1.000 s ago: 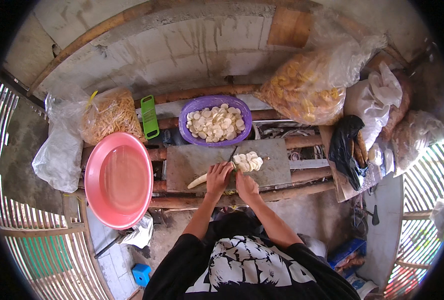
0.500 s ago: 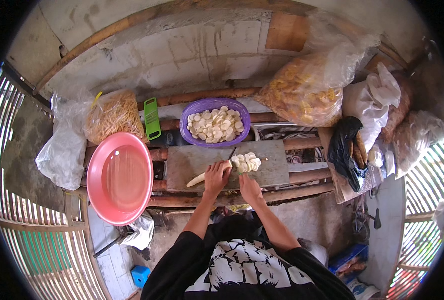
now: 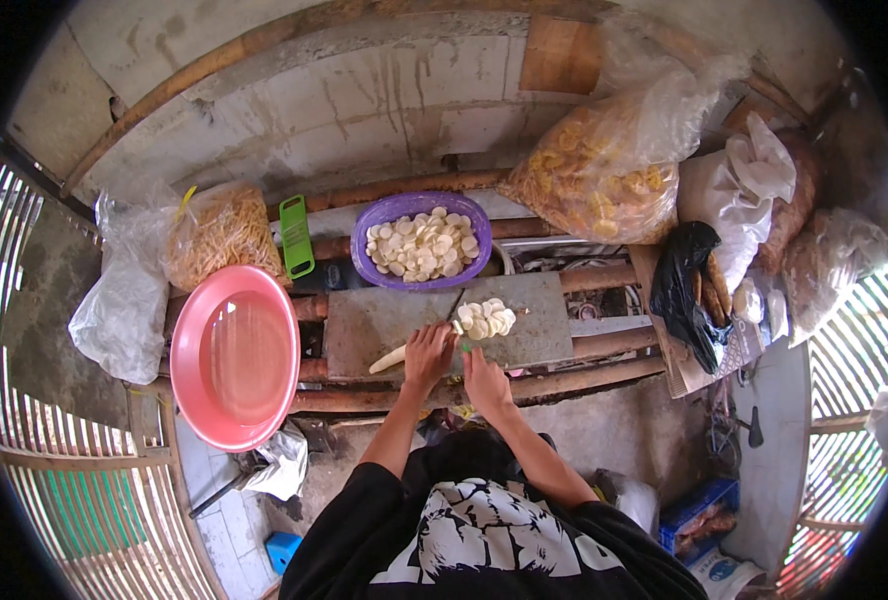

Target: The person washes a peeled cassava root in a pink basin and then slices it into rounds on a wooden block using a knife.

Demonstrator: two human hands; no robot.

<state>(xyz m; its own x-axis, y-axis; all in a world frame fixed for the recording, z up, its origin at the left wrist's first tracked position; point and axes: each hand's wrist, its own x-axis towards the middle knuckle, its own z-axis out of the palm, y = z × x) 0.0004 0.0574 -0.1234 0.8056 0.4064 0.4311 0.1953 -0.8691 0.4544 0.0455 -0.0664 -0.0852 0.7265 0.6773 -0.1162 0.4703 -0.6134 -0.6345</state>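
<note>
My left hand [image 3: 429, 352] is closed over a long peeled white root, probably cassava [image 3: 388, 360], lying on a grey board [image 3: 364, 312]. The root's tapered end sticks out to the left of my fingers. Close beside it, my right hand [image 3: 484, 382] grips a knife [image 3: 466, 344]; a bit of its green handle shows, while most of the blade is hidden. Round white slices [image 3: 486, 318] are heaped on the board just past my fingers. Behind the board, a purple oval basin [image 3: 361, 250] holds many similar slices.
At the left stands a pink basin [image 3: 186, 360] containing liquid. A green slicer [image 3: 295, 236] leans beside a bag of thin strips [image 3: 226, 235]. Toward the back right sits a large bag of yellow chips [image 3: 599, 180]. A black plastic bag [image 3: 686, 290] rests on cardboard. Wooden poles [image 3: 594, 378] have gaps between them.
My right hand has moved left with the knife, closer to my left hand at the cut end of the root. The whole view has shifted slightly.
</note>
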